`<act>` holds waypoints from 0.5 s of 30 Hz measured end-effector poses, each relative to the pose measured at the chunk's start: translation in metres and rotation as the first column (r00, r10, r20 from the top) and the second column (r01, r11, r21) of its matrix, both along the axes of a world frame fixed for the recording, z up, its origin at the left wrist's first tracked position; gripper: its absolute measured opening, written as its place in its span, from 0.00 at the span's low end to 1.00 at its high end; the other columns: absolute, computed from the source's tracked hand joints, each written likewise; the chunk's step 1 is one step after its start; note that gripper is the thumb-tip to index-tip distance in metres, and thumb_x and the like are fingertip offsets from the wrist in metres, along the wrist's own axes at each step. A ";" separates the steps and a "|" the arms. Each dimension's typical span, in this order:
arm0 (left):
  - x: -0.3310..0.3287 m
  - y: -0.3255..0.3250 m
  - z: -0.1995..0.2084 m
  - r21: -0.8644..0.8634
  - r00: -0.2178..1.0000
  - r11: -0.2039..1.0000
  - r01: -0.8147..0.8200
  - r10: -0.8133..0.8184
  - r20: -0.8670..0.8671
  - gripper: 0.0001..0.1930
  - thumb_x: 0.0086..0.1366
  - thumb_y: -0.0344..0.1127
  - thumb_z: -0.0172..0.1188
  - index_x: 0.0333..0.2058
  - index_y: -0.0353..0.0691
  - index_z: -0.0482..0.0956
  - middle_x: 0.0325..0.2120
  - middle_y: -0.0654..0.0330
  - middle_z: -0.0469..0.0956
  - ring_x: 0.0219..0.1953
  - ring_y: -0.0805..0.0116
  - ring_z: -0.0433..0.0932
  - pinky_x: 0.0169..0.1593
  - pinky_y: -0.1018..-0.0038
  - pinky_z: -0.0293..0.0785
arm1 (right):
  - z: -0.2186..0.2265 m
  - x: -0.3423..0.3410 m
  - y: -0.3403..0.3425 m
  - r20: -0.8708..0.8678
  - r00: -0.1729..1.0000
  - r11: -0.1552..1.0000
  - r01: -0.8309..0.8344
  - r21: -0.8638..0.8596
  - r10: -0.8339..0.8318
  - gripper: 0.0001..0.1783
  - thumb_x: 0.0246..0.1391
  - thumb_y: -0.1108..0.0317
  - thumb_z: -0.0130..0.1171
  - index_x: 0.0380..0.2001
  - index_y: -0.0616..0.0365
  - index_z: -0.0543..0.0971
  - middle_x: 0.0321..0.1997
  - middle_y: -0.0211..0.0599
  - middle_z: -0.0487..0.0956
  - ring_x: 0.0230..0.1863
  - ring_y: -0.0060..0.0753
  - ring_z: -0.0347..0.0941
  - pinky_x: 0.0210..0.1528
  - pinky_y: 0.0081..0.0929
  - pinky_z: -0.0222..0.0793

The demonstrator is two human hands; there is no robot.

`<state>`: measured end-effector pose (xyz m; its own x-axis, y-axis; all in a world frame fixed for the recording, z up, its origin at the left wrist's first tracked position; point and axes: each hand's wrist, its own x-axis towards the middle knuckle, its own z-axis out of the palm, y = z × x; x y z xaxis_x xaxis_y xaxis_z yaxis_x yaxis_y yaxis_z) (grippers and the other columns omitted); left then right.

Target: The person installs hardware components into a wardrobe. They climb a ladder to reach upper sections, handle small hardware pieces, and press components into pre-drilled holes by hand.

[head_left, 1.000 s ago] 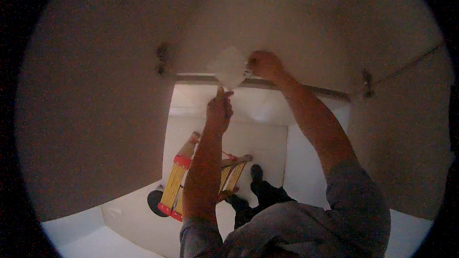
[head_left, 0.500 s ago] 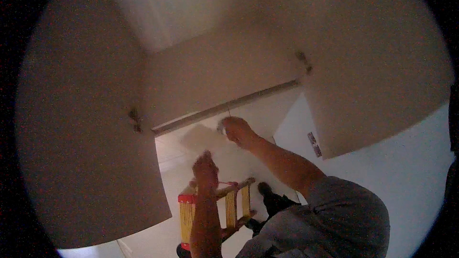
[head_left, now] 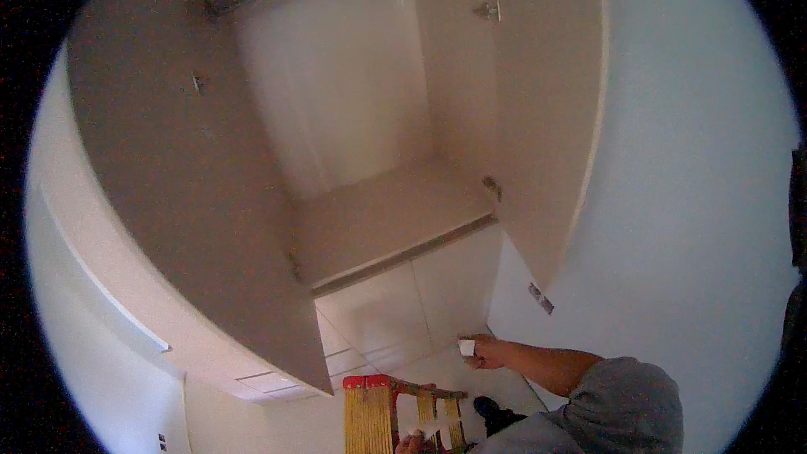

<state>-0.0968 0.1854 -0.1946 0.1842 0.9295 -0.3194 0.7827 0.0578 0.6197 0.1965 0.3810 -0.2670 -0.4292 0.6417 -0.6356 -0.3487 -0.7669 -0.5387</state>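
Note:
My right hand [head_left: 487, 353] is below the open cabinet, over the floor, with its fingers closed on a small white piece [head_left: 466, 347] with a flat, squarish face. What kind of thing it is, I cannot make out. At the lower edge my left hand [head_left: 412, 444] shows only in part, in front of the stepladder [head_left: 367, 382]. Its fingers look curled together; whatever they may hold is too small and blurred to name. The stepladder has yellow rails and a red top.
Ahead stands a tall cabinet, its bottom panel [head_left: 387, 223] bare. Its left door [head_left: 193, 168] and right door [head_left: 546, 109] hang open, with metal hinges. White lower doors [head_left: 420, 303] lie beneath. A pale wall [head_left: 689, 176] with a socket [head_left: 540, 298] runs along the right.
The view has tilted up and drawn back, showing more of the cabinet. My right hand has come away from the cabinet's lower edge; my left hand has dropped to the bottom of the view.

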 end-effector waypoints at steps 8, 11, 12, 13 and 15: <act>-0.018 0.077 -0.147 0.171 0.963 0.962 -0.215 0.179 0.203 0.11 0.70 0.35 0.50 0.47 0.39 0.76 0.37 0.52 0.75 0.38 0.54 0.73 0.41 0.58 0.71 | 0.014 -0.001 0.195 0.045 0.997 0.978 0.054 0.201 -0.064 0.17 0.63 0.54 0.61 0.24 0.48 0.72 0.17 0.25 0.63 0.15 0.23 0.55 0.18 0.25 0.49; -0.008 0.099 -0.161 0.270 0.987 0.949 -0.161 0.160 0.025 0.11 0.71 0.37 0.50 0.47 0.41 0.76 0.35 0.54 0.74 0.37 0.57 0.72 0.39 0.60 0.70 | 0.002 0.015 0.211 0.003 1.000 0.969 -0.012 0.245 0.012 0.16 0.62 0.55 0.61 0.24 0.48 0.72 0.19 0.25 0.65 0.17 0.22 0.55 0.18 0.26 0.49; 0.002 0.086 -0.159 0.241 0.980 0.950 -0.197 0.193 0.040 0.11 0.71 0.37 0.50 0.46 0.41 0.76 0.35 0.54 0.74 0.36 0.57 0.72 0.39 0.60 0.70 | 0.007 0.014 0.205 0.023 0.999 0.950 -0.042 0.308 0.037 0.15 0.62 0.56 0.62 0.25 0.49 0.72 0.20 0.26 0.65 0.18 0.21 0.56 0.18 0.25 0.49; 0.016 0.083 -0.167 0.200 0.978 0.958 -0.207 0.199 0.057 0.11 0.71 0.37 0.50 0.46 0.41 0.76 0.35 0.54 0.74 0.36 0.57 0.72 0.39 0.60 0.70 | 0.009 0.020 0.183 0.041 0.998 0.931 -0.049 0.362 0.037 0.14 0.61 0.58 0.62 0.26 0.49 0.72 0.21 0.26 0.65 0.19 0.21 0.56 0.19 0.25 0.49; 0.026 0.182 -0.173 0.228 0.981 0.959 -0.170 0.142 0.135 0.11 0.71 0.37 0.51 0.46 0.41 0.76 0.35 0.54 0.74 0.36 0.57 0.72 0.39 0.60 0.70 | -0.004 0.006 0.282 0.165 0.986 0.821 -0.114 0.559 0.024 0.12 0.60 0.60 0.62 0.28 0.51 0.72 0.23 0.27 0.67 0.21 0.22 0.58 0.21 0.26 0.52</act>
<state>-0.0708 0.3678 -0.3676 0.0533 0.9960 -0.0715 0.6973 0.0141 0.7167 0.2027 0.6625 -0.2710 -0.4186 0.8789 -0.2287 -0.1909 -0.3314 -0.9240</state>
